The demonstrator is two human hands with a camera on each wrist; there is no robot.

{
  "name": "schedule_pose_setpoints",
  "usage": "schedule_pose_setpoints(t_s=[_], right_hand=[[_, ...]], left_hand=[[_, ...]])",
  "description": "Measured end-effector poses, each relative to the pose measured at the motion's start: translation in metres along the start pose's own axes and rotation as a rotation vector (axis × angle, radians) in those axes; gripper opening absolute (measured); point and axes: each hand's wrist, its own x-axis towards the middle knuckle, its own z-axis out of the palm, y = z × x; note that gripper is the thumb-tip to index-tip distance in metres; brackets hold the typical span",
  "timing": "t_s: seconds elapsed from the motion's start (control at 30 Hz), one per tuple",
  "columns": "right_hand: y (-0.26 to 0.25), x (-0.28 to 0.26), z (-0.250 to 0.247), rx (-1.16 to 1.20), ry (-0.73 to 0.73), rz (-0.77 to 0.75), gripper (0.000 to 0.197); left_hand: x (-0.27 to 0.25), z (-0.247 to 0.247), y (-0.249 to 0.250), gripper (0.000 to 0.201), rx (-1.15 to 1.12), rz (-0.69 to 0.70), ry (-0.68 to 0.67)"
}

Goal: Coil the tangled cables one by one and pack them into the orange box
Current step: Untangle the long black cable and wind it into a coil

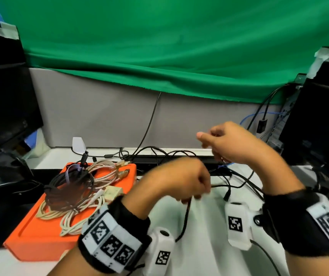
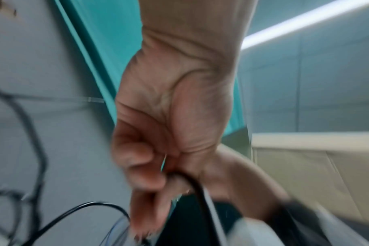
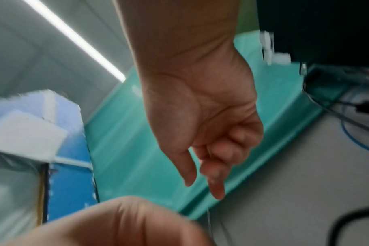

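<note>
With several coils already in the orange box at the left, the left hand grips a black cable over the table, while the right hand, loosely curled, seems empty, so winding the next loop likely follows.

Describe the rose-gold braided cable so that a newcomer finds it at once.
Find the orange box at the table's left. At its far end lies a coil of rose-gold braided cable. Its metallic pink sheen separates it from the black coil and the cream cable.

Loose black cables are crossing the table ahead, coiled cables are filling the orange box, leaving its near corner lying bare.
</note>
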Motion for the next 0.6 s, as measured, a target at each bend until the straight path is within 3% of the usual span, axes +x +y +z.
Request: schedule_pose_setpoints(t_s=[0.1, 0.17, 0.27, 0.37, 0.43, 0.47, 0.53, 0.6], right_hand=[[-0.012, -0.022, -0.011, 0.023, 0.117, 0.043, 0.058], [-0.023, -0.025, -0.005, 0.214, 0.102, 0.051, 0.06], [-0.027, -0.016, 0.01, 0.603, 0.126, 0.011, 0.04], [-0.025, -0.01, 0.015, 0.862, 0.149, -0.021, 0.013], [-0.026, -0.012, 0.011, 0.974, 0.133, -0.053, 0.006], [-0.026, -0.013, 0.009, 0.992, 0.126, -0.07, 0.008], [-0.025, -0.016, 0.003, 0.948, 0.102, -0.118, 0.012], [-0.023, -0.02, 0.0, 0.835, 0.087, -0.196, 0.016]], left_hand=[[-0.009, -0.027, -0.003, 0.02, -0.197, 0.031, 0.524], [-0.014, -0.03, 0.0, 0.015, -0.254, 0.085, 0.718], [-0.02, -0.028, 0.004, 0.006, -0.2, 0.1, 0.718], [-0.03, -0.032, 0.006, 0.016, -0.126, 0.064, 0.527], [-0.037, -0.038, 0.005, 0.017, -0.175, 0.056, 0.45], [-0.04, -0.042, 0.004, 0.015, -0.22, 0.059, 0.492], [-0.043, -0.05, -0.003, 0.015, -0.253, 0.06, 0.707], [-0.044, -0.056, -0.012, 0.035, -0.129, 0.051, 0.92]])
